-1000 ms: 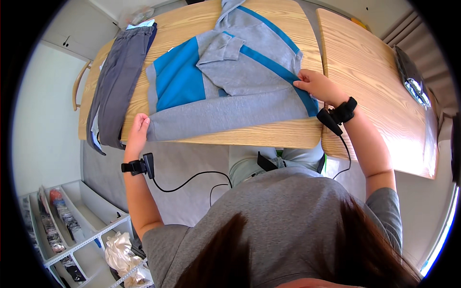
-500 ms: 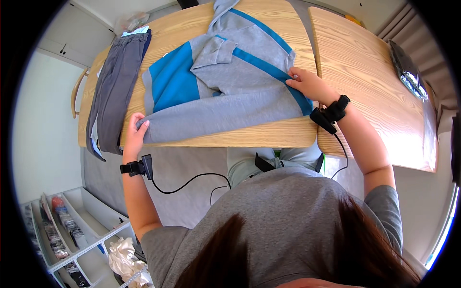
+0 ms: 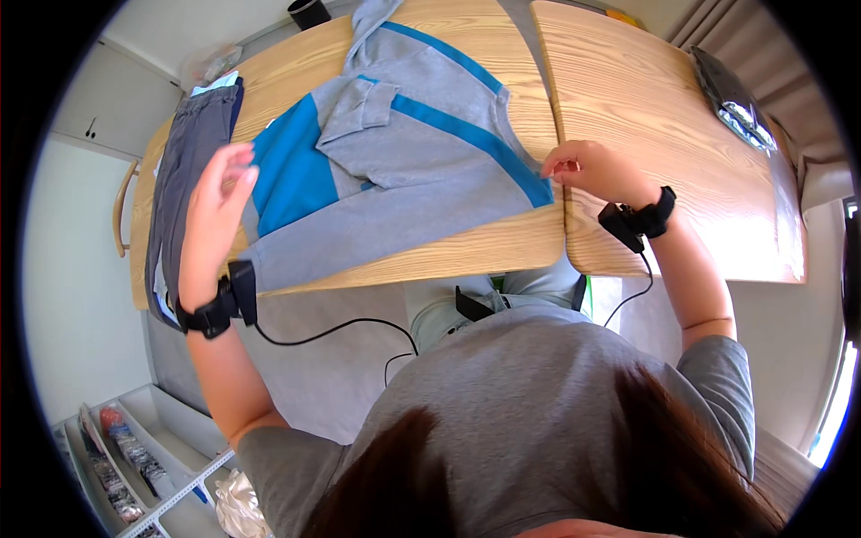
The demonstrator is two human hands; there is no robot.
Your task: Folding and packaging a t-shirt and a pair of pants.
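Note:
A grey and blue hooded sweatshirt (image 3: pixel 408 157) lies spread on the wooden table (image 3: pixel 466 255), a sleeve folded across its front. My left hand (image 3: pixel 215 211) is raised above the garment's left edge, fingers apart, holding nothing. My right hand (image 3: pixel 587 170) rests at the garment's right edge near the table seam, fingers curled on the fabric's corner. Both wrists carry black bands with cables.
Folded dark grey trousers (image 3: pixel 184 170) lie at the table's left end. A second wooden table (image 3: pixel 664 117) adjoins on the right, with a dark flat object (image 3: pixel 731 94) at its far side. A black cup (image 3: pixel 309 13) stands at the back. Shelves (image 3: pixel 134 457) with small items sit lower left.
My left hand has let go of the sweatshirt's lower left edge and lifted up over the garment. My right hand stays at the right edge.

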